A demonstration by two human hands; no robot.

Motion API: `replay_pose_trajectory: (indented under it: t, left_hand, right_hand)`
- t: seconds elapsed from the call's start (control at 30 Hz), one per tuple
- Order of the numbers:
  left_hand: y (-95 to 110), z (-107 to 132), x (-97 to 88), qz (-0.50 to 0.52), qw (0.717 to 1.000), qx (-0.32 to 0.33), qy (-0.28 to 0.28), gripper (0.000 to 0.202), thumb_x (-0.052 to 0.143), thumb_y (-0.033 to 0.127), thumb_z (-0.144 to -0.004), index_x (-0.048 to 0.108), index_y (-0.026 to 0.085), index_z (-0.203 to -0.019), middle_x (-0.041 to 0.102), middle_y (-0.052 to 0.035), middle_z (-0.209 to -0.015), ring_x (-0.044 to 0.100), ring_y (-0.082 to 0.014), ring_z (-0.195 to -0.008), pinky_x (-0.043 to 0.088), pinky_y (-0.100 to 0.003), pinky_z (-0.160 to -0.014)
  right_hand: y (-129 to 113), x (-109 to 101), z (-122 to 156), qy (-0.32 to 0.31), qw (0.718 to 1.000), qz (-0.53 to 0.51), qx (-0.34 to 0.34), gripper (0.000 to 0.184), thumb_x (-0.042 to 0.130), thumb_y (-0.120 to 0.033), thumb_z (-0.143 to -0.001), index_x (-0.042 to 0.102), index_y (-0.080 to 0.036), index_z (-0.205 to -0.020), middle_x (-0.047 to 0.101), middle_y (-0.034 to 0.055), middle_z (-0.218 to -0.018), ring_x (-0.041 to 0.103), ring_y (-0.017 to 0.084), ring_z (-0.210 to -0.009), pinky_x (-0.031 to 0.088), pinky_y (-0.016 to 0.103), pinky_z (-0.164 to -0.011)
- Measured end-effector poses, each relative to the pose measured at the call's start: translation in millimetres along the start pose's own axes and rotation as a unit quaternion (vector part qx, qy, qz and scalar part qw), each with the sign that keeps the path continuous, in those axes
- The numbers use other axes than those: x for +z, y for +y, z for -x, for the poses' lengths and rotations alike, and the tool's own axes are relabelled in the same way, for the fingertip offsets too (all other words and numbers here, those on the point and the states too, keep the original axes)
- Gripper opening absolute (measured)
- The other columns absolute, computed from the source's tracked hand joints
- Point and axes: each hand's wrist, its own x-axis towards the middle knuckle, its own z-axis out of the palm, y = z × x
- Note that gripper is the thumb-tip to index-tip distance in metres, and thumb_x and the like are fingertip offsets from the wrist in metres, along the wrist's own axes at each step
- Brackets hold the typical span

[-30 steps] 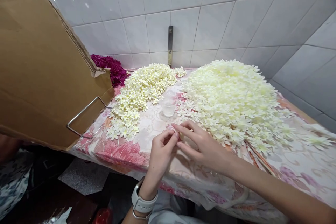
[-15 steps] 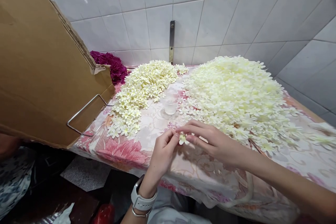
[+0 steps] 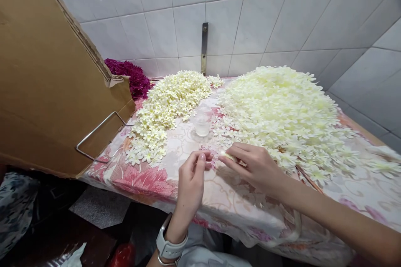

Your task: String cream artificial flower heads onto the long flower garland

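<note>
My right hand [image 3: 250, 164] is closed in a pinch. Between its thumb and fingers a small white artificial flower [image 3: 228, 156] shows in part, the rest covered by the fingers. To the left of it, my left hand [image 3: 191, 177] is a little apart, fingers loosely curled with small gaps and no flower visible in them. A small clear plastic cup [image 3: 202, 128] stands just beyond both hands. Close behind my right hand lies a big pile of loose pale white flowers [image 3: 278, 104]. A smaller heap of compact cream flowers [image 3: 171, 100] spreads at the left.
A large cardboard box [image 3: 59, 91] borders the table on the left, with a bent metal wire frame [image 3: 97, 133] at its foot. Purple flowers [image 3: 133, 77] lie behind it. The tiled wall [image 3: 266, 16] closes off the back. A floral cloth [image 3: 150, 181] covers the table.
My hands have drawn apart. The flower, earlier between both hands, is now in my right hand alone. The view has shifted slightly.
</note>
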Motion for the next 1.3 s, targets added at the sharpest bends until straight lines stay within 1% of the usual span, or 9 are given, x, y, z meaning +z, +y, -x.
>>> replay_pose_trajectory:
  t: [0.13, 0.3, 0.4, 0.5, 0.67, 0.8, 0.9, 1.1, 1.3]
  left_hand:
    - [1, 1, 0.9, -0.01, 1.0, 0.009, -0.007, 0.027, 0.048, 0.037, -0.087, 0.065, 0.017, -0.085, 0.067, -0.0051, -0.085, 0.062, -0.0157, -0.078, 0.047, -0.024, -0.073]
    - [3, -2, 2.9, -0.004, 0.999, -0.001, -0.035, 0.024, 0.051, 0.037, -0.084, 0.065, 0.017, -0.082, 0.068, -0.0041, -0.082, 0.062, -0.0157, -0.076, 0.047, -0.024, -0.072]
    - [4, -4, 4.0, 0.026, 0.995, -0.015, -0.097, 0.024, 0.055, 0.036, -0.082, 0.068, 0.016, -0.082, 0.069, -0.0047, -0.082, 0.062, -0.017, -0.078, 0.047, -0.025, -0.074]
    - [5, -6, 5.2, 0.08, 0.988, -0.043, -0.125, 0.024, 0.059, 0.036, -0.079, 0.07, 0.015, -0.08, 0.07, -0.0048, -0.079, 0.063, -0.0168, -0.077, 0.048, -0.026, -0.075]
    - [5, -6, 8.5, 0.138, 0.985, -0.099, -0.037, 0.02, 0.073, 0.032, -0.064, 0.068, 0.014, -0.072, 0.067, -0.0006, -0.065, 0.061, -0.0125, -0.063, 0.049, -0.022, -0.063]
    - [5, -4, 9.5, 0.129, 0.988, -0.085, -0.019, 0.019, 0.072, 0.031, -0.064, 0.068, 0.014, -0.07, 0.067, -0.0013, -0.066, 0.061, -0.0126, -0.063, 0.051, -0.023, -0.063]
    - [6, -2, 7.8, 0.113, 0.99, -0.078, -0.027, 0.018, 0.072, 0.027, -0.063, 0.068, 0.014, -0.075, 0.068, -0.0018, -0.071, 0.063, -0.0134, -0.067, 0.052, -0.023, -0.066]
    - [4, 0, 8.8, 0.094, 0.992, -0.078, -0.012, 0.019, 0.072, 0.024, -0.062, 0.066, 0.016, -0.078, 0.068, -0.0014, -0.073, 0.064, -0.0134, -0.071, 0.051, -0.021, -0.066]
    - [2, 2, 14.3, 0.056, 0.995, -0.072, 0.034, 0.017, 0.072, 0.025, -0.062, 0.064, 0.015, -0.073, 0.066, -0.0002, -0.065, 0.063, -0.0125, -0.061, 0.05, -0.02, -0.058]
  right_hand:
    - [-1, -4, 0, -0.034, 0.996, -0.041, 0.066, 0.034, 0.04, -0.029, -0.093, 0.055, -0.018, -0.064, 0.057, 0.0011, -0.055, 0.053, 0.011, -0.051, 0.039, 0.022, -0.051]
    - [-1, 1, 2, -0.037, 0.994, -0.083, 0.064, 0.031, 0.032, -0.019, -0.091, 0.053, -0.013, -0.113, 0.068, 0.0094, -0.08, 0.063, 0.017, -0.068, 0.048, 0.027, -0.058]
    - [-1, 3, 4, -0.066, 0.988, -0.098, 0.103, 0.027, 0.035, -0.022, -0.091, 0.058, -0.015, -0.105, 0.066, 0.0044, -0.065, 0.062, 0.016, -0.056, 0.047, 0.026, -0.053]
    - [-5, 4, 7, -0.064, 0.987, -0.077, 0.122, 0.027, 0.038, -0.027, -0.092, 0.063, -0.017, -0.098, 0.07, 0.0058, -0.07, 0.065, 0.017, -0.06, 0.049, 0.026, -0.055]
    - [-12, 4, 11, -0.049, 0.995, -0.034, 0.077, 0.034, 0.038, -0.028, -0.093, 0.055, -0.014, -0.119, 0.064, 0.0155, -0.11, 0.064, 0.023, -0.095, 0.053, 0.034, -0.072]
    - [-16, 2, 12, 0.039, 0.991, -0.065, 0.107, 0.019, 0.046, -0.027, -0.089, 0.059, -0.017, -0.099, 0.064, 0.0088, -0.086, 0.063, 0.017, -0.075, 0.052, 0.028, -0.065]
    - [-19, 0, 11, 0.036, 0.985, -0.103, 0.136, 0.009, 0.052, -0.026, -0.086, 0.057, -0.019, -0.085, 0.064, 0.0027, -0.071, 0.06, 0.014, -0.06, 0.049, 0.024, -0.055]
    - [-17, -4, 13, 0.002, 0.966, -0.166, 0.197, 0.017, 0.046, -0.02, -0.087, 0.062, -0.02, -0.082, 0.069, 0.0011, -0.071, 0.064, 0.014, -0.062, 0.049, 0.023, -0.057]
    - [-18, -7, 16, 0.056, 0.984, -0.001, 0.172, 0.015, 0.05, -0.028, -0.086, 0.059, -0.018, -0.091, 0.063, 0.0106, -0.09, 0.062, 0.022, -0.077, 0.049, 0.032, -0.064]
